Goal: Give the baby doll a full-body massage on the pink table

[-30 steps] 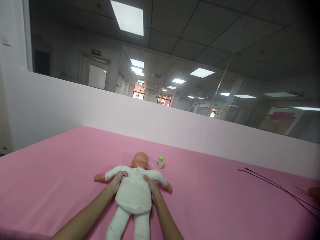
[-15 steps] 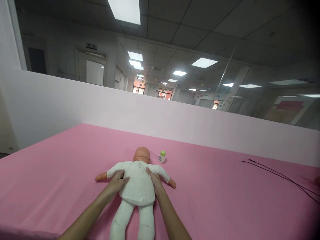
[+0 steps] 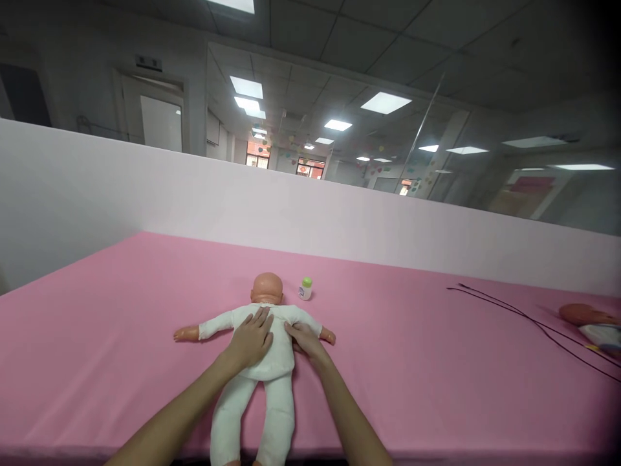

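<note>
A baby doll (image 3: 280, 359) with a white cloth body lies stretched out on the pink sheet (image 3: 402, 362), its bald head pointing away from me and its arms spread; no face shows. My left hand (image 3: 252, 338) rests flat on the doll's upper torso, fingers extended towards the neck. At the doll's right side, my right hand (image 3: 306, 340) has its thumb on top of the cloth and its other fingers curled round the side, partly hidden. A small bottle with a green cap (image 3: 305, 289) stands just right of the doll's head.
Two thin dark cords (image 3: 514, 310) run across the sheet on the right. Another doll (image 3: 582, 315) lies at the right edge, partly cut off. Behind the table rises a low white wall (image 3: 310, 213) with glass above it.
My left hand has gone from gripping the doll's left side to lying flat on its upper torso. My right hand stays at the right side. The view has shifted, bringing in the second doll.
</note>
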The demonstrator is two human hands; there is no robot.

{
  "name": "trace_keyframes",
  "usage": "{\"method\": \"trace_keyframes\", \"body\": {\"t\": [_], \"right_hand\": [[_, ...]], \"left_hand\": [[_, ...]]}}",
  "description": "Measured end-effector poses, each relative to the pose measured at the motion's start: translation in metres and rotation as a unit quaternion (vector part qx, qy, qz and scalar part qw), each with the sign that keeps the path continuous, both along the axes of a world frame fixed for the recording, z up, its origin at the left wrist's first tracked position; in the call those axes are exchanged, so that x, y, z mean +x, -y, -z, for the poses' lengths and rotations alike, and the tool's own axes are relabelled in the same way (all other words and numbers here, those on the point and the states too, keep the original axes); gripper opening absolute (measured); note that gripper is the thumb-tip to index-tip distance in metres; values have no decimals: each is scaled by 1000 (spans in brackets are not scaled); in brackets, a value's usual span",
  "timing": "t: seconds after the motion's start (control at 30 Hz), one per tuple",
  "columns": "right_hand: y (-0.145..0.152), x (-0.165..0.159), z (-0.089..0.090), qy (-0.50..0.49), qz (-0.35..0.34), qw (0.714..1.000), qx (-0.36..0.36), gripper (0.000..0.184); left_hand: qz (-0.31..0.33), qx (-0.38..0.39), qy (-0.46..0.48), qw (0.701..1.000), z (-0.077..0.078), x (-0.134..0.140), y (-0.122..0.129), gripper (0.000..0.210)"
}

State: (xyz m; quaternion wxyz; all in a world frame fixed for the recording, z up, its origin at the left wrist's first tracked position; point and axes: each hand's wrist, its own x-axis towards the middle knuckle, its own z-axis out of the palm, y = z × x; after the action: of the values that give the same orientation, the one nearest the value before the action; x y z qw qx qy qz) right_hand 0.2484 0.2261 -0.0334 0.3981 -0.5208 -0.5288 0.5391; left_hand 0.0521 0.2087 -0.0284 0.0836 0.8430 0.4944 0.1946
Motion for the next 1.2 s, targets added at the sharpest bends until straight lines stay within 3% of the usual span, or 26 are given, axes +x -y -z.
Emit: {"method": "trace_keyframes", "body": {"t": [0.07, 0.17, 0.23, 0.3, 0.37, 0.5, 0.6, 0.7, 0.83, 0.97, 1.1, 1.2], "right_hand": [[2, 18, -3, 44, -9, 999, -7, 51], [-1, 43, -12, 110, 0, 994, 5, 47], [-9, 57, -22, 149, 23, 988, 37, 43], [-22, 68, -32, 186, 53, 978, 82, 39], [-37, 78, -41, 223, 79, 963, 128, 34], [-66, 91, -48, 286, 104, 931, 200, 27], [-87, 92, -43, 317, 106, 911, 240, 38], [-109, 85, -33, 340, 89, 893, 280, 52], [-132, 77, -13, 352, 59, 882, 306, 62], [-141, 82, 1, 339, 47, 881, 326, 59], [-133, 72, -2, 315, 59, 887, 332, 57], [-111, 34, -15, 252, 95, 904, 332, 60]], "left_hand": [[7, -17, 6, 1000, -1, -3, 1, 55], [-11, -53, 141, 989, -11, 2, 3, 45], [-31, -83, 263, 961, -22, 16, 1, 24], [-36, -107, 352, 929, -35, 38, -9, 19], [-30, -144, 445, 883, -47, 64, -27, 18], [-50, -254, 616, 744, -61, 109, -81, 23], [-85, -323, 675, 658, -61, 127, -118, 34], [-96, -358, 706, 603, -55, 136, -142, 39], [-92, -378, 718, 577, -43, 142, -156, 48], [-83, -391, 718, 569, -35, 141, -157, 76], [-45, -393, 710, 582, -45, 137, -148, 84], [-5, -378, 701, 605, -62, 143, -125, 84]]}}
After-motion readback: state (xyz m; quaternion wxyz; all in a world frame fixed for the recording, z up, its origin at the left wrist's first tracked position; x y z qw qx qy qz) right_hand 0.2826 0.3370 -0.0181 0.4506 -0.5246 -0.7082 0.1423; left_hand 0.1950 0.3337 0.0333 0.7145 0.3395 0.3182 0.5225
